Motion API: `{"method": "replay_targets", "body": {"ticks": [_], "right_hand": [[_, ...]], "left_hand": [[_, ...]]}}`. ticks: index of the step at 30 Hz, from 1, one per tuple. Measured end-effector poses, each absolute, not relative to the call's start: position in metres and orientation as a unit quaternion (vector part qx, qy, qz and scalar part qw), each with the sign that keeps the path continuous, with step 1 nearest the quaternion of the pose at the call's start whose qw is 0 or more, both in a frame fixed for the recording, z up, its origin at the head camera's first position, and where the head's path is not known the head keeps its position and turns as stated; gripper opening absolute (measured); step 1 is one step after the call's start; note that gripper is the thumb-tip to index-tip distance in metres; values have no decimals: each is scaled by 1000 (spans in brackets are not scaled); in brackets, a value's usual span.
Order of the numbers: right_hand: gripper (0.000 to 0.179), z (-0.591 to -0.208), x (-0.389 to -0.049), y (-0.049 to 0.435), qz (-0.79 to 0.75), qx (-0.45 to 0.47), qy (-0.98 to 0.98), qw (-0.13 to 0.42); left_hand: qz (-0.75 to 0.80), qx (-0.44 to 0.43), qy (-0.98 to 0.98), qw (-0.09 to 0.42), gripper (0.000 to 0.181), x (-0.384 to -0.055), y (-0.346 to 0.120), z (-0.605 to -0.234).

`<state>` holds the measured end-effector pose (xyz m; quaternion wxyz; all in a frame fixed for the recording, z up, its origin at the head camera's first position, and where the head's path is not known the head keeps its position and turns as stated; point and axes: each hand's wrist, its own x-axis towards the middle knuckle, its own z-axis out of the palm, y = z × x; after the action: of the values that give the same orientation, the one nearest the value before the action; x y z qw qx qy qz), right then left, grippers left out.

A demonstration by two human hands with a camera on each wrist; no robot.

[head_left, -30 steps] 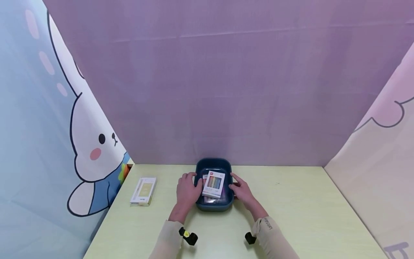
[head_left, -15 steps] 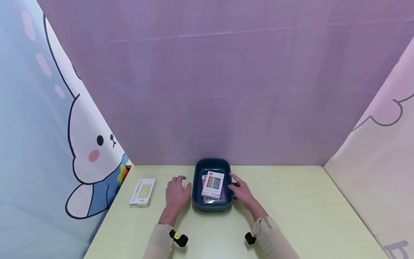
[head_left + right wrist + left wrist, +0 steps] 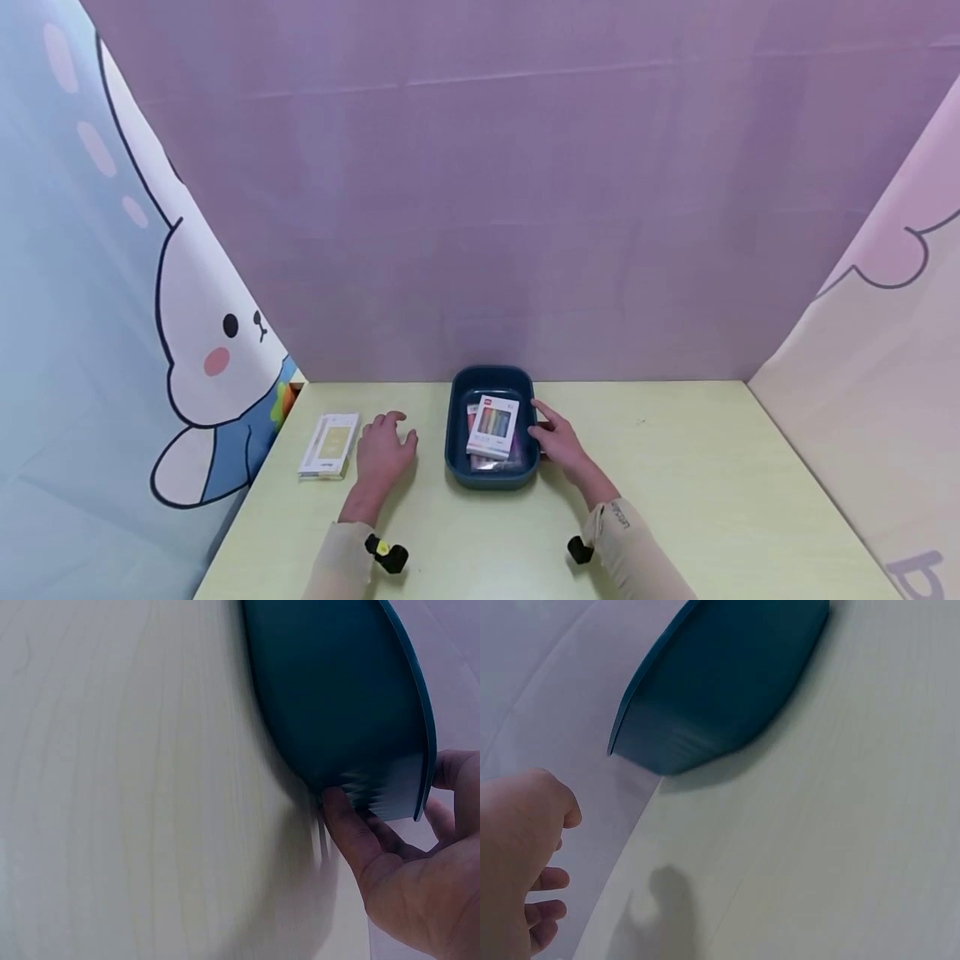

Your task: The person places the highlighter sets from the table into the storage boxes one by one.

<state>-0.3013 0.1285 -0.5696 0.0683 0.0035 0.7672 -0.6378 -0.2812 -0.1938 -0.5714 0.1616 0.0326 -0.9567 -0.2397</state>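
Observation:
A dark blue plastic bin (image 3: 459, 429) stands on the table near the back wall. Inside lies a white box of coloured pencils (image 3: 497, 421), on top of a flat pack in clear wrapping (image 3: 480, 462). My right hand (image 3: 564, 443) holds the bin's right side; the right wrist view shows its fingers spread between the rim and the base. My left hand (image 3: 386, 454) is apart from the bin, its fingers loosely bent and holding nothing. Just to its left lies a white box with a yellow panel (image 3: 330, 446).
The pale wooden table (image 3: 675, 483) meets a purple cloth backdrop (image 3: 600, 208) at its far edge. Printed cloths hang at the left and the right. Each wrist wears a small black camera, the left one (image 3: 390, 557) and the right one (image 3: 579, 550).
My left hand has let go of the bin's left side and moved left, close to the white box with the yellow panel. The right hand stays at the bin.

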Motion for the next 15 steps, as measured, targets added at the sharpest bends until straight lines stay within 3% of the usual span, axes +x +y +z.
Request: {"method": "replay_targets", "body": {"ticks": [4, 15], "right_hand": [[55, -572, -302, 130, -644, 4, 762, 71], [54, -568, -301, 128, -645, -1, 761, 70]], "left_hand": [[-252, 28, -955, 154, 38, -278, -201, -571], [-252, 46, -944, 206, 38, -276, -229, -571]]}}
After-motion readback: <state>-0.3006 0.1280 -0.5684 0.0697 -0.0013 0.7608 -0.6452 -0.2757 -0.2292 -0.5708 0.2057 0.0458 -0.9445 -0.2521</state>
